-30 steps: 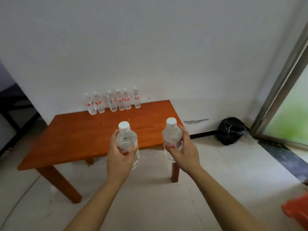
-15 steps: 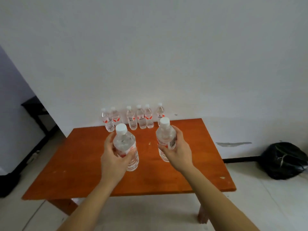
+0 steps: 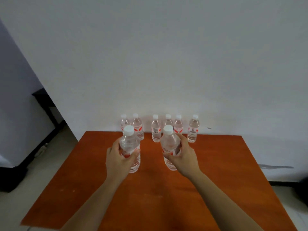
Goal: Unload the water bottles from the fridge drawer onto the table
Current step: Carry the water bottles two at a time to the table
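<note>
1. At nine o'clock of the view a dark piece of furniture (image 3: 43,104) is seen beside the side wall, above a pale floor (image 3: 50,157); its kind cannot be told.
2. An orange-brown wooden table (image 3: 225,180) is set against the white wall (image 3: 166,55); the lower half of the view is filled by it, from seven round to four o'clock.
3. At ten o'clock of the tabletop's middle the left hand (image 3: 117,158) is seen; its fingers and thumb are wrapped round the left bottle (image 3: 130,145), a clear water bottle with a white cap and a red label, kept upright; whether its base meets the tabletop cannot be told.
4. At twelve o'clock, along the table's far edge by the wall, a row of six bottles (image 3: 156,130) is stood upright; the two leftmost are partly hidden behind the left bottle.
5. At two o'clock of the tabletop's middle the right hand (image 3: 184,157) is clasped round the right bottle (image 3: 170,145), likewise upright and white-capped; the two held bottles are kept side by side and apart.
6. At three o'clock a grey scuff (image 3: 276,167) is seen low on the wall.
</note>
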The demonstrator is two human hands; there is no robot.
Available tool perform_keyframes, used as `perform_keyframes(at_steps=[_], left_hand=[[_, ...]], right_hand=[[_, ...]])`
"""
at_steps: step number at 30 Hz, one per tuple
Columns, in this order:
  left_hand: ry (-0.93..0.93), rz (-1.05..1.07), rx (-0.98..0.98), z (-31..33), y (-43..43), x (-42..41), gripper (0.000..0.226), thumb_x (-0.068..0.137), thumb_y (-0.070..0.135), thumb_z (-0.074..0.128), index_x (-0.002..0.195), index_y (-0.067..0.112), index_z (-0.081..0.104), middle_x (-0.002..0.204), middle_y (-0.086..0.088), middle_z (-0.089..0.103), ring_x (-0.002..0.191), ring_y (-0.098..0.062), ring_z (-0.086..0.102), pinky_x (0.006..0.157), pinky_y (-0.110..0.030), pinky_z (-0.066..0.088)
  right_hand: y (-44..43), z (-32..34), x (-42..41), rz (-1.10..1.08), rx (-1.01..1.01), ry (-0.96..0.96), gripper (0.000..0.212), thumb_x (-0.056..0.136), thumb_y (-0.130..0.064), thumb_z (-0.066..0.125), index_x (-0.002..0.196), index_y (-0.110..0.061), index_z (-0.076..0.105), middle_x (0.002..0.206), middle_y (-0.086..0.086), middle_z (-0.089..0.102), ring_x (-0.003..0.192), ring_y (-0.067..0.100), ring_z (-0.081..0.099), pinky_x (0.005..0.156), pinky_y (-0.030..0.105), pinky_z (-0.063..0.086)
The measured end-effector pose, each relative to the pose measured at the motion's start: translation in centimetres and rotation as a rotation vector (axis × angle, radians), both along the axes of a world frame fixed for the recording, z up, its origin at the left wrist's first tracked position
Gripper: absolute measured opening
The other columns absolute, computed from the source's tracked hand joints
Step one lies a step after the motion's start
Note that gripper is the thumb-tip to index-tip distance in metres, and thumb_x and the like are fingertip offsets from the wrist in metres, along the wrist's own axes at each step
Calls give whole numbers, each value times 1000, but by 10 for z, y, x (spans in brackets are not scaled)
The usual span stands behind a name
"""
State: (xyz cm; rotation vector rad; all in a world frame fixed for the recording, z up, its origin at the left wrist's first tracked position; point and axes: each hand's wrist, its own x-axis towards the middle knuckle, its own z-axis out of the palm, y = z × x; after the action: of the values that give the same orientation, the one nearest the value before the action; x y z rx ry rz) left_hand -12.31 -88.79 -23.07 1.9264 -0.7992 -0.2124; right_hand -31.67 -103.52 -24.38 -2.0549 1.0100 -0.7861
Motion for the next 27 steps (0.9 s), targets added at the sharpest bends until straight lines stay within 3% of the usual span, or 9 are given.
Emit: perform_keyframes(at_steps=[4, 9, 12, 17, 22, 27], left_hand=[[25, -27, 36, -26, -31, 83, 81, 59, 67, 76, 130, 41, 47, 121, 14, 61, 115, -18, 57, 91, -49, 55], [49, -130, 175, -63, -65, 171, 83, 57, 70, 74, 129, 40, 45, 121, 15, 64, 111, -20, 61, 88, -48, 56], [56, -189, 252, -82, -85, 205, 79, 61, 61, 79, 128, 38, 45, 121, 13, 63, 110, -20, 61, 88, -43, 55], [97, -239, 305, -103, -119, 239, 78, 68, 24, 89, 136, 22, 52, 126, 1, 54, 107, -10, 50, 89, -26, 39], [147, -307, 362, -124, -146, 266, 78, 68, 27, 89, 137, 26, 53, 126, 11, 62, 115, -11, 57, 92, -25, 41], [166, -349, 399, -140, -165, 282, 81, 69, 29, 88, 141, 28, 51, 129, 8, 65, 116, -14, 60, 91, -25, 43]], right_hand=[[-25, -20, 75, -48, 33, 65, 86, 72, -47, 84, 139, -35, 32, 123, -11, 63, 103, 11, 65, 83, 28, 56], [-47, -39, 150, -113, 85, 234, 77, 73, -56, 79, 131, -30, 37, 108, -15, 60, 91, 7, 59, 75, 26, 52], [-62, -57, 184, -90, 105, 326, 71, 73, -55, 78, 129, -30, 41, 101, -17, 58, 92, 9, 62, 76, 29, 53], [-89, -87, 226, -64, 197, 313, 78, 69, -45, 86, 134, -26, 47, 134, -4, 56, 121, 19, 55, 101, 39, 49], [-110, -111, 266, -63, 266, 331, 71, 73, -31, 87, 132, -22, 49, 128, -1, 64, 118, 22, 61, 95, 33, 49], [-121, -129, 296, -34, 374, 306, 72, 76, -22, 84, 138, -21, 46, 134, 0, 60, 126, 23, 56, 100, 32, 43]])
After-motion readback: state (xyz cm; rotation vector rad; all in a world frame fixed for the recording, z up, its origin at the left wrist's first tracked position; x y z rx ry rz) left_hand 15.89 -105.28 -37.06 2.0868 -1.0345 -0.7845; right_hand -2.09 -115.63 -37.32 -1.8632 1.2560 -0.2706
